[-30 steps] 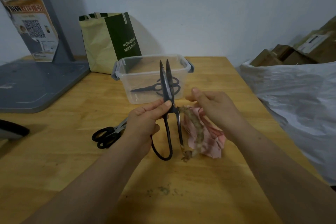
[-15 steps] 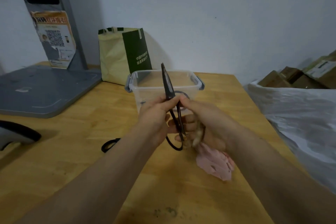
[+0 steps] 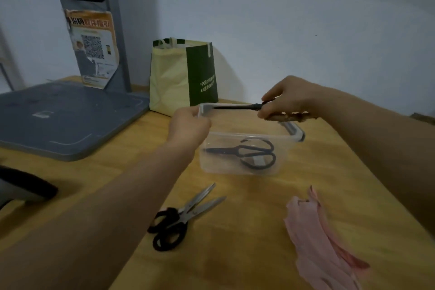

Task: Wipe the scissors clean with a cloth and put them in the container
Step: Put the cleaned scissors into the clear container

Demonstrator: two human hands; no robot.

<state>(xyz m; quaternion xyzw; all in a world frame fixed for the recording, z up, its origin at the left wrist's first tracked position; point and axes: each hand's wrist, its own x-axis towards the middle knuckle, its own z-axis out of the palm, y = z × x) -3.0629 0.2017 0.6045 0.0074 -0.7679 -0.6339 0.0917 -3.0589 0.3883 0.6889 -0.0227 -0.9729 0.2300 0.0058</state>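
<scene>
At the far left a flat grey stand base (image 3: 66,120) lies on the wooden bench (image 3: 235,266), with a pale yellow and green paper bag (image 3: 181,77) upright behind. The left hand (image 3: 188,125) grips the near-left corner of the clear plastic container (image 3: 235,169), fingers curled over its rim, seemingly to steady it. Across the open top hover the dark slim scissors (image 3: 235,107), blades closed and their long axis level, tips pointing left toward the left hand. The right hand (image 3: 289,99) pinches them at the handle end, above the container's right side. So the drop is straight down, and I judge the right hand need only lower and let go. A second black pair of scissors (image 3: 249,152) already lies on the container floor, tips left as well. In front of the container, steel-bladed scissors with black handles (image 3: 186,214) lie on the bench, apparently not yet wiped. Right of them lies the crumpled pink cloth (image 3: 315,231), touched by neither hand.
</scene>
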